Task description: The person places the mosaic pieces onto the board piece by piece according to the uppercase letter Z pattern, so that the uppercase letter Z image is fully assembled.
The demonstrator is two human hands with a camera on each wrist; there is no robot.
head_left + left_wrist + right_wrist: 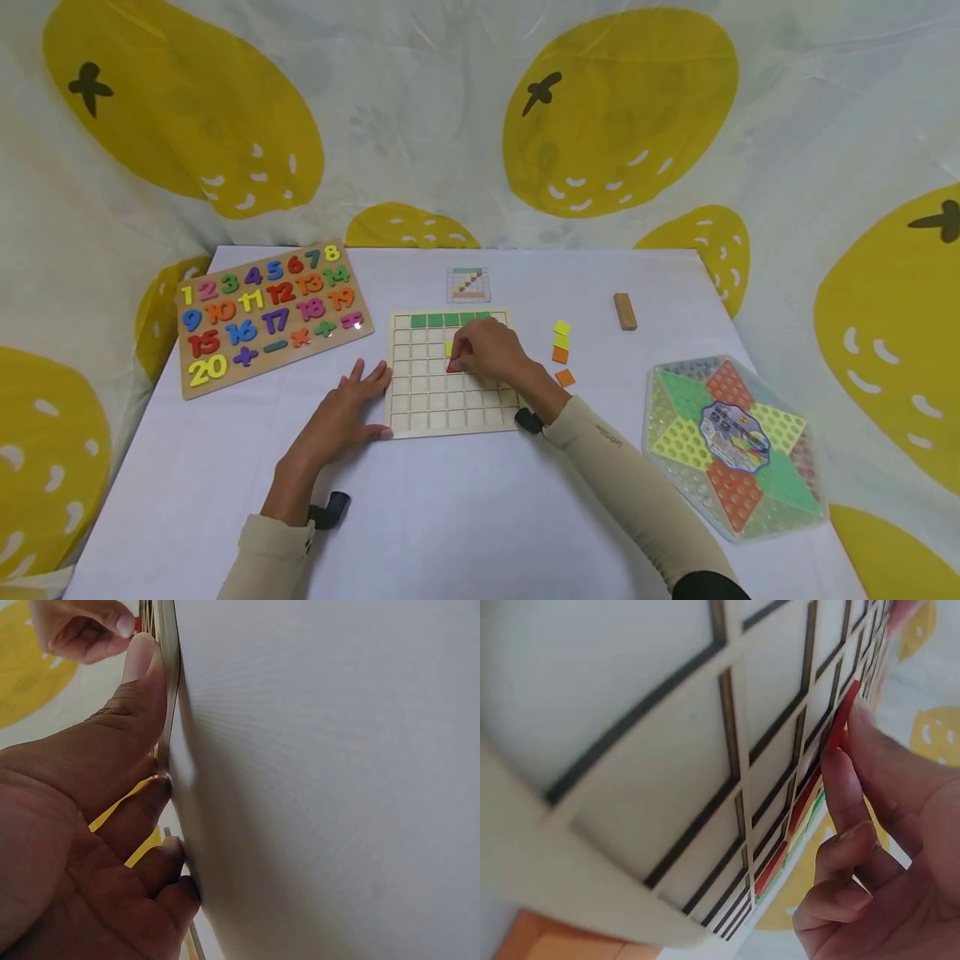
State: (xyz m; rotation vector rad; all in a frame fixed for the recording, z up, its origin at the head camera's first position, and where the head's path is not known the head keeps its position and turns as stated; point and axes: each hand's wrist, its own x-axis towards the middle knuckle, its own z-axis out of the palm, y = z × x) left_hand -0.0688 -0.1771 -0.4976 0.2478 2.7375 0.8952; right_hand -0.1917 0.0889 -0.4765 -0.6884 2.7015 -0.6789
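A wooden grid board (pixel 408 400) lies on the table with a row of green tiles (pixel 435 321) along its far side. My right hand (pixel 491 350) is over the middle of the board, pinching a small red tile (pixel 843 716) between thumb and finger, right at the grid. A yellow tile (pixel 448 349) shows beside these fingers, and the right wrist view has another red tile (pixel 771 868) set in the grid. My left hand (pixel 337 421) has its fingers spread, with thumb and fingertips touching the board's left edge. Part of the grid is hidden under the right hand.
Loose yellow tiles (pixel 562 327) and orange tiles (pixel 565 377) lie right of the board. Behind it is a pattern card (pixel 468 285). A number puzzle (pixel 274 321) sits at left, a wooden block (pixel 625 312) and a hexagonal star-patterned game board (pixel 738 446) at right.
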